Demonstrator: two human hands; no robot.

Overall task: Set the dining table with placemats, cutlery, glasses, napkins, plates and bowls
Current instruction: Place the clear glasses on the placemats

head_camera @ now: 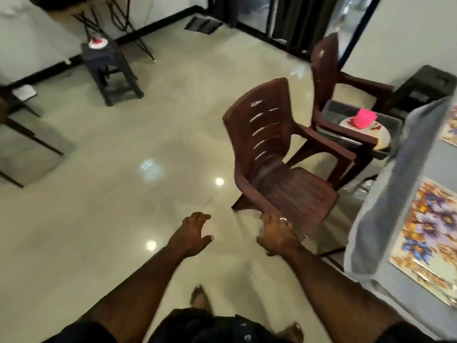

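Both hands empty, left hand (195,233) with fingers spread over the floor, right hand (278,235) loose by the near chair (277,167), nearer the plates (366,129) ahead-right on the far chair, placemats (427,241) on the bench (385,290).

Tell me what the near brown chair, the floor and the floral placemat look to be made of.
Near brown chair: likely moulded plastic, one-piece slatted back, dull sheen.
Floor: glossy polished tile, probably; it mirrors ceiling lights.
Floral placemat: flat, stiff-looking printed sheet, perhaps plastic or laminate; blur leaves it open.
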